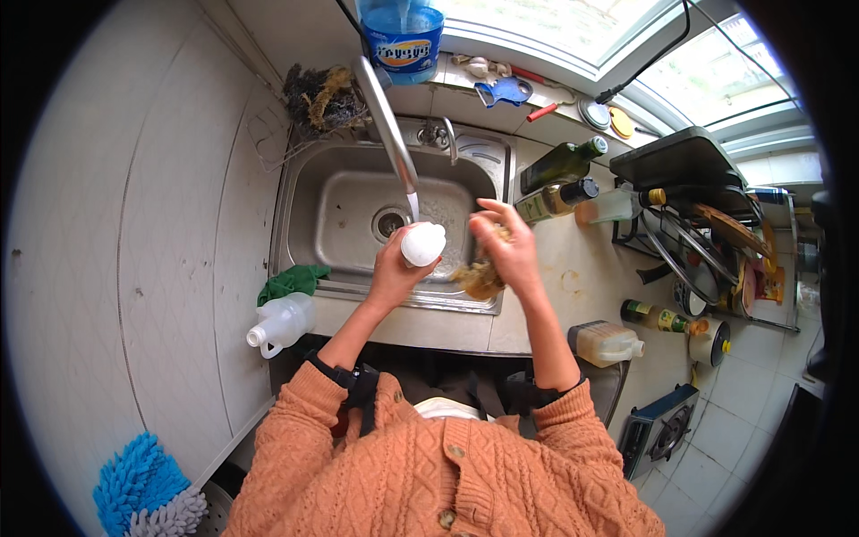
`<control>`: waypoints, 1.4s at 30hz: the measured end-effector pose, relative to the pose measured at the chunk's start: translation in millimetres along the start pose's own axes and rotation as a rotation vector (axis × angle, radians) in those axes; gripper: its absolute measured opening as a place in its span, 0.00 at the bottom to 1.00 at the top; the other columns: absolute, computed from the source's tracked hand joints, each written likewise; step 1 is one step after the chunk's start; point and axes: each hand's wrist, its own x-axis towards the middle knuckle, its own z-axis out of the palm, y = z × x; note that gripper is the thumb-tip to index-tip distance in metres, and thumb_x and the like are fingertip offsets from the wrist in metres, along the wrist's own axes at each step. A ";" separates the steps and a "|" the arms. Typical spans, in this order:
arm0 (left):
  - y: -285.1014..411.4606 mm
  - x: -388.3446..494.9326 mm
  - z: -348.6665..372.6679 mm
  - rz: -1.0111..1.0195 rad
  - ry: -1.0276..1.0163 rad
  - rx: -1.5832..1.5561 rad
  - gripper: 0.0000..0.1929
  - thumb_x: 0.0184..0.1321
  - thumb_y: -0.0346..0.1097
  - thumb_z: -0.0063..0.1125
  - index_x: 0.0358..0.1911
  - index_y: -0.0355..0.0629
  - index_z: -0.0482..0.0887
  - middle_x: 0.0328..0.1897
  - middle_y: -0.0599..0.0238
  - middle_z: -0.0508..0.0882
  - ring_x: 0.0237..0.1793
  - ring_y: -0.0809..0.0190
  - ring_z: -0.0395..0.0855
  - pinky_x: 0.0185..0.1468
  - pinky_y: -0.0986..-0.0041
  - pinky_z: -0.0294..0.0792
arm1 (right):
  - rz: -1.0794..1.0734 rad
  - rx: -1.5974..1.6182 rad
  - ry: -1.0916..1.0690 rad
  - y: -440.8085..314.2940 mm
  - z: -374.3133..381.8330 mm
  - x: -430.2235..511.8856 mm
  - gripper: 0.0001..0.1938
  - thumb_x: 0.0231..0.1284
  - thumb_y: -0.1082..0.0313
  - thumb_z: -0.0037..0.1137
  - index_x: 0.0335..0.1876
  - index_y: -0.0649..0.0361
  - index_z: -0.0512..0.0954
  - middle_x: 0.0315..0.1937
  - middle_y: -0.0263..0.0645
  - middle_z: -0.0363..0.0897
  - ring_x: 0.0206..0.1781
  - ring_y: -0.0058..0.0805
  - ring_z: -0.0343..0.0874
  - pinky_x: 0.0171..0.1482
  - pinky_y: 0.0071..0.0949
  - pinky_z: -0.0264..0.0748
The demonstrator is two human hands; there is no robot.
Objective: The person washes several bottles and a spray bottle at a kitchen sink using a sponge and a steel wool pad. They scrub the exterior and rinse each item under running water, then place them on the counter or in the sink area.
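Over the front of a stainless steel sink [305, 201], my left hand [396, 268] is closed around a small white rounded vessel [423, 244], perhaps a cup or bowl; its exact kind is unclear. Water runs from the long metal faucet [389, 127] just behind the vessel. To its right, my right hand [508, 248] holds a brownish fibrous scrubber [478, 278], blurred, above the sink's right front edge. The scrubber and the vessel are apart. The drain [389, 221] lies partly behind my left hand.
A green cloth [292, 283] and an empty plastic jug [285, 322] lie left of the sink. Glass bottles [560, 164] stand at right, near a rack of pans and lids [678, 168]. A blue detergent bottle [402, 47] stands behind the faucet. A gas stove [661, 429] is at lower right.
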 end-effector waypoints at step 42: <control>-23.8 -32.8 -45.5 -0.234 0.412 -0.415 0.21 0.56 0.30 0.73 0.53 0.38 0.82 0.47 0.65 0.87 0.47 0.67 0.84 0.53 0.73 0.73 | -0.780 -0.845 0.277 -144.3 242.6 143.2 0.14 0.59 0.62 0.64 0.49 0.57 0.80 0.43 0.42 0.83 0.52 0.44 0.79 0.48 0.40 0.77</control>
